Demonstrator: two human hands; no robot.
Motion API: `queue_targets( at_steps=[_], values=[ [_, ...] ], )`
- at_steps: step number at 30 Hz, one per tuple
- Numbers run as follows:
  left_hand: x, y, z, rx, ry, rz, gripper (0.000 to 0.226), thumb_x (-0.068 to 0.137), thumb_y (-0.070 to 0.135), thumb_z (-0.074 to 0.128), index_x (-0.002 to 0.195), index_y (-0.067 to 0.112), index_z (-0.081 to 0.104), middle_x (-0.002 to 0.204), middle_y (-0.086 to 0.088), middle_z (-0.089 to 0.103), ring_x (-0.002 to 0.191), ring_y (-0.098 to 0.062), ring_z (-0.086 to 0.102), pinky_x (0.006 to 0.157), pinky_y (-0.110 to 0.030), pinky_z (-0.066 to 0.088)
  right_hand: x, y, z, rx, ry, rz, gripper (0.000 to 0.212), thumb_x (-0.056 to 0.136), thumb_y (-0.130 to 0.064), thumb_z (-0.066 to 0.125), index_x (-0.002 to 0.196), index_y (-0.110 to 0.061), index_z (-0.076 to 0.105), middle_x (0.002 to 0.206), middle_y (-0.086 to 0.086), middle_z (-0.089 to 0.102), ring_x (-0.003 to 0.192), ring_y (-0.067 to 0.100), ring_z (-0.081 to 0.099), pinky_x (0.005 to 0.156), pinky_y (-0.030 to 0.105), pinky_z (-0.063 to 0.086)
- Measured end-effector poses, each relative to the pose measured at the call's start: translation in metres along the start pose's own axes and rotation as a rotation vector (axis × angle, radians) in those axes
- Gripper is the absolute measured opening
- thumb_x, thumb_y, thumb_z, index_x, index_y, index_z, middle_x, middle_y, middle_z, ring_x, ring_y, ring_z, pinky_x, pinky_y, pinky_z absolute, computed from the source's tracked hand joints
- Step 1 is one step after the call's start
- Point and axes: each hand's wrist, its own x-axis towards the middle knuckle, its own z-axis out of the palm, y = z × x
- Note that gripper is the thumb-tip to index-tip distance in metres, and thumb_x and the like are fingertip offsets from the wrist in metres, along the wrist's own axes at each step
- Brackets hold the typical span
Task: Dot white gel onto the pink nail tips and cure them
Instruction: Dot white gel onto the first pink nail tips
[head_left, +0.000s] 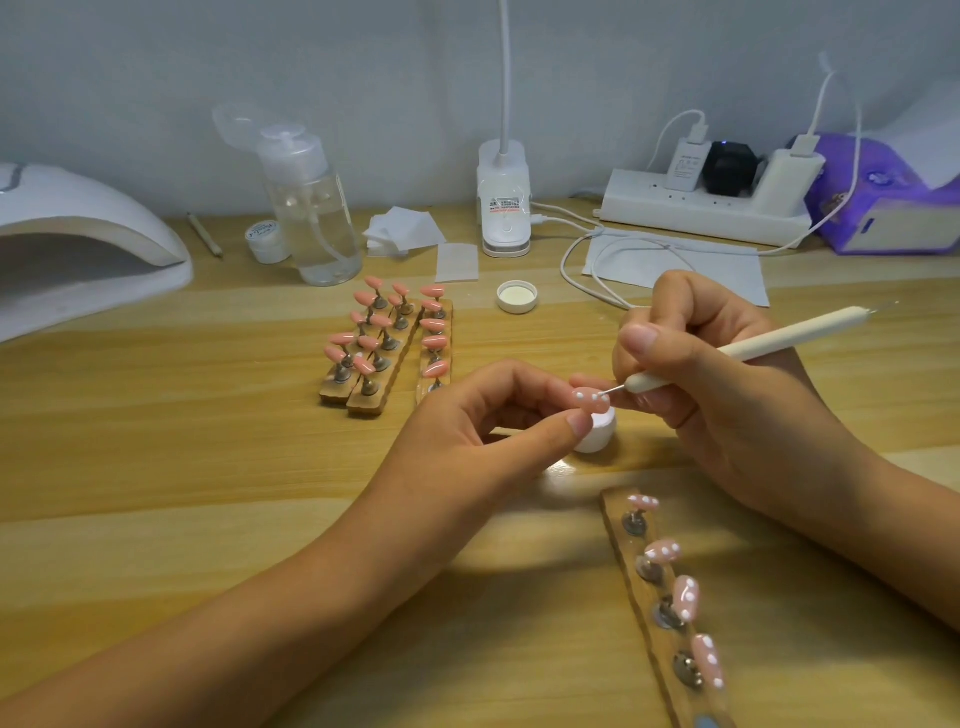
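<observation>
My left hand pinches a pink nail tip between thumb and fingers; the tip carries white dots. My right hand grips a white dotting pen, its metal point touching the held tip. Just below them sits a small white gel pot, partly hidden by my fingers. A wooden strip at the lower right holds several dotted pink tips. Three wooden strips with several plain pink tips stand in the middle. The white curing lamp sits at the far left.
A clear pump bottle, a small white jar, cotton pads, a pot lid, a desk lamp base, a power strip with trailing cables, and a purple device line the back of the wooden table.
</observation>
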Motion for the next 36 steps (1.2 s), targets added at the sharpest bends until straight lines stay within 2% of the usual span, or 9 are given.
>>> queue_targets(
  at_steps=[3, 6, 11, 16, 20, 26, 36],
  values=[
    [0.0003, -0.0005, 0.0004, 0.009, 0.012, -0.003, 0.004, 0.076, 0.02, 0.07, 0.08, 0.021, 0.071, 0.099, -0.002, 0.074, 0.09, -0.009, 0.065, 0.075, -0.016, 0.05, 0.0004, 0.0005, -0.0004, 0.018, 0.008, 0.004, 0.027, 0.079, -0.018, 0.071, 0.064, -0.019, 0.048, 0.057, -0.006, 0.052, 0.055, 0.009, 0.044, 0.06, 0.025, 0.045],
    [0.0002, 0.0001, 0.0002, 0.009, 0.002, -0.007, 0.004, 0.077, 0.021, 0.07, 0.081, 0.021, 0.072, 0.098, 0.001, 0.074, 0.09, -0.009, 0.065, 0.075, -0.016, 0.05, 0.0007, 0.0021, -0.0004, 0.035, -0.016, -0.006, 0.024, 0.08, -0.02, 0.068, 0.065, -0.02, 0.049, 0.058, -0.006, 0.053, 0.055, 0.009, 0.044, 0.061, 0.023, 0.048],
    [0.0003, 0.0, -0.0001, 0.035, 0.006, -0.005, 0.006, 0.077, 0.022, 0.07, 0.082, 0.025, 0.072, 0.098, -0.004, 0.073, 0.093, -0.011, 0.064, 0.076, -0.018, 0.049, 0.0016, 0.0045, -0.0011, 0.029, -0.022, -0.018, 0.025, 0.079, -0.017, 0.07, 0.064, -0.022, 0.05, 0.058, -0.006, 0.052, 0.055, 0.008, 0.045, 0.061, 0.02, 0.05],
    [0.0007, -0.0004, -0.0004, 0.044, 0.001, -0.004, 0.007, 0.077, 0.023, 0.07, 0.082, 0.026, 0.072, 0.1, -0.006, 0.073, 0.095, -0.013, 0.064, 0.077, -0.019, 0.05, 0.002, 0.0055, -0.002, 0.011, -0.022, 0.0, 0.02, 0.079, -0.026, 0.067, 0.064, -0.026, 0.053, 0.059, -0.005, 0.052, 0.057, 0.007, 0.047, 0.075, 0.036, 0.054],
    [0.0008, -0.0008, -0.0007, 0.05, 0.003, -0.002, 0.007, 0.077, 0.023, 0.07, 0.083, 0.026, 0.072, 0.101, -0.008, 0.072, 0.094, -0.013, 0.064, 0.077, -0.02, 0.05, 0.0021, 0.0048, -0.0015, 0.008, -0.036, -0.005, 0.02, 0.079, -0.026, 0.066, 0.064, -0.027, 0.054, 0.059, -0.006, 0.052, 0.056, 0.007, 0.047, 0.068, 0.027, 0.053],
    [0.0009, -0.0003, -0.0007, 0.046, -0.007, -0.002, 0.008, 0.077, 0.023, 0.07, 0.083, 0.027, 0.072, 0.102, -0.002, 0.073, 0.093, -0.011, 0.065, 0.076, -0.019, 0.05, 0.0014, 0.0038, -0.0017, 0.011, -0.04, -0.015, 0.019, 0.078, -0.024, 0.066, 0.063, -0.025, 0.053, 0.059, -0.007, 0.053, 0.056, 0.008, 0.046, 0.059, 0.02, 0.047],
    [-0.0002, 0.0012, 0.0003, 0.02, -0.003, 0.001, 0.006, 0.077, 0.021, 0.07, 0.079, 0.026, 0.071, 0.097, -0.002, 0.074, 0.087, -0.007, 0.064, 0.071, -0.015, 0.048, 0.0021, 0.0054, -0.0019, 0.04, -0.011, 0.015, 0.023, 0.079, -0.023, 0.07, 0.063, -0.025, 0.054, 0.058, -0.005, 0.05, 0.056, 0.008, 0.046, 0.07, 0.029, 0.053]
  ],
)
